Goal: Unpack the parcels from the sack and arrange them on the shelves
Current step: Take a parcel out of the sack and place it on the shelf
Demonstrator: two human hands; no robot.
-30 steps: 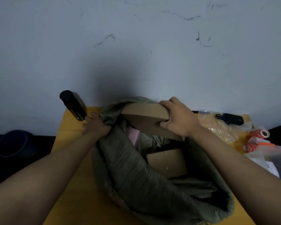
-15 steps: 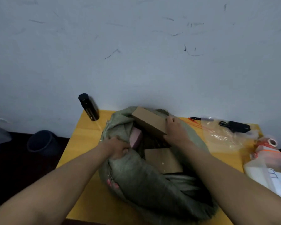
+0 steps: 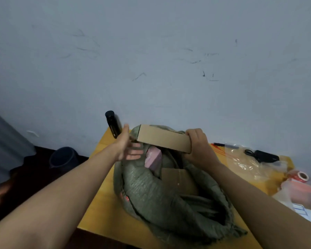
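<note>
A grey-green woven sack (image 3: 156,193) lies open on a yellow table (image 3: 104,209). My right hand (image 3: 198,146) grips the right end of a flat brown cardboard parcel (image 3: 162,139), which is held level above the sack's mouth. My left hand (image 3: 127,148) is open with fingers spread, just below the parcel's left end, apart from the sack. Inside the sack a pink parcel (image 3: 153,158) and another brown cardboard parcel (image 3: 180,180) show. No shelves are in view.
A black bottle (image 3: 112,124) stands at the table's back left corner against the wall. Clear plastic bags (image 3: 241,160), a black cable and adapter (image 3: 262,156) and tape rolls (image 3: 302,177) lie on the right. A dark bucket (image 3: 64,158) sits on the floor at left.
My right hand has lifted the brown parcel up out of the sack. My left hand has let go of the sack's rim and opened beneath the parcel's left end.
</note>
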